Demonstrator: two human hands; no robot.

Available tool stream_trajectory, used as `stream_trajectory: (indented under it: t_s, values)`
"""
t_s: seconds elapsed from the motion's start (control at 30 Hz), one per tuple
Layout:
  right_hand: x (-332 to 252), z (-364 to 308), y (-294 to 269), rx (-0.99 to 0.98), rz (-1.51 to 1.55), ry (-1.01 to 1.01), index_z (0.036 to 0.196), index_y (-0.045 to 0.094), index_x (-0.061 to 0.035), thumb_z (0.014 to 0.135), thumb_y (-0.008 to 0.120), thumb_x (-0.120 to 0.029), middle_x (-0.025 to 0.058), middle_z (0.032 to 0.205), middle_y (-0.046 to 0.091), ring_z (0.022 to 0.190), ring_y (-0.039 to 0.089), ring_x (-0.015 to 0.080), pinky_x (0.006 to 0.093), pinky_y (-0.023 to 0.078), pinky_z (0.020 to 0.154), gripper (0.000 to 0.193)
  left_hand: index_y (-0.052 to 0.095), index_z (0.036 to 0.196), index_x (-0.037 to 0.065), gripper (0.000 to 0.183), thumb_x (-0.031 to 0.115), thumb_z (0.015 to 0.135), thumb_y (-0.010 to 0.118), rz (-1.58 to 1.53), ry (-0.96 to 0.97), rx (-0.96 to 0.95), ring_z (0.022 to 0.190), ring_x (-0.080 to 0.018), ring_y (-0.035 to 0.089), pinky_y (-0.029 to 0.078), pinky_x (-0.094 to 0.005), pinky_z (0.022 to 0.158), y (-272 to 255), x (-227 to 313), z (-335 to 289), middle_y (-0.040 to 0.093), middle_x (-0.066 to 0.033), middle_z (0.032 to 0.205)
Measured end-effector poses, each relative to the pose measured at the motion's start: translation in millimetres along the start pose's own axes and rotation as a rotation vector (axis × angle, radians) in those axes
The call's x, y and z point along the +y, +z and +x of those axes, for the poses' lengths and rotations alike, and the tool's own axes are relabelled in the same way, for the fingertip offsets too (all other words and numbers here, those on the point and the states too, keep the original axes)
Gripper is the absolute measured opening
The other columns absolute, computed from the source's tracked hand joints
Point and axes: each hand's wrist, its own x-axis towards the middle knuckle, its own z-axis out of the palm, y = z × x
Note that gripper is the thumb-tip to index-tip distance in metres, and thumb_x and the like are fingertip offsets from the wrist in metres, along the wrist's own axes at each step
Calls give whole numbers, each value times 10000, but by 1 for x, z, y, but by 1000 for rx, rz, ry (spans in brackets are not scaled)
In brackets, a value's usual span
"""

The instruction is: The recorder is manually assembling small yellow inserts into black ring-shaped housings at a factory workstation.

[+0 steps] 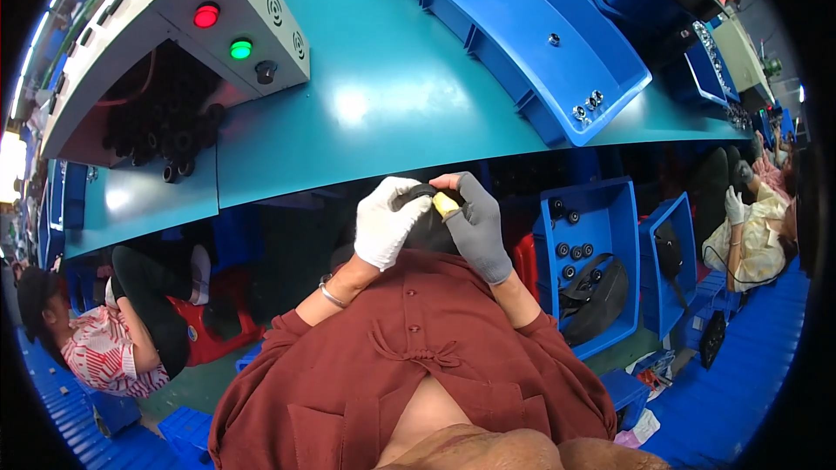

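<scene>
In front of my chest, just off the table's near edge, my left hand [389,219] in a white knitted glove grips a black wheel [413,197]. The glove's fingers cover part of the wheel. My right hand [476,224] wears a grey glove, with yellow wrapping on the thumb and a bare index fingertip. Its thumb and index finger close on the right edge of the same wheel. Whether some small part also sits between those fingertips is hidden.
A blue tray [522,13] with a few shiny bearings [589,104] stands on the green table [366,113]. At left, a white machine [187,22] holds piled black wheels [178,144]. A blue bin [629,235] with wheels and a black bag sits right. Co-workers sit both sides.
</scene>
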Motion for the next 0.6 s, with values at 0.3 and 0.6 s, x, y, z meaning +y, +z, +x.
stream_trajectory:
  t_s: [0.3, 0.6]
  values:
    - [6, -2, -3, -27, -116, -88, 1122, 725, -12, 893, 586, 29, 63, 969, 639, 834, 600, 133, 240, 462, 717, 271, 637, 1034, -22, 131, -36, 907, 665, 210, 172, 42, 688, -95, 648, 531, -233, 626, 4, -8, 0, 688, -71, 850]
    - [16, -10, 1, 65, 180, 186, 1135, 692, 30, 923, 579, 33, -6, 984, 668, 908, 575, 44, 198, 455, 787, 241, 656, 1054, -10, 166, 2, 896, 703, 69, 50, -16, 751, -78, 630, 517, -228, 654, 5, -2, 1, 686, -43, 905]
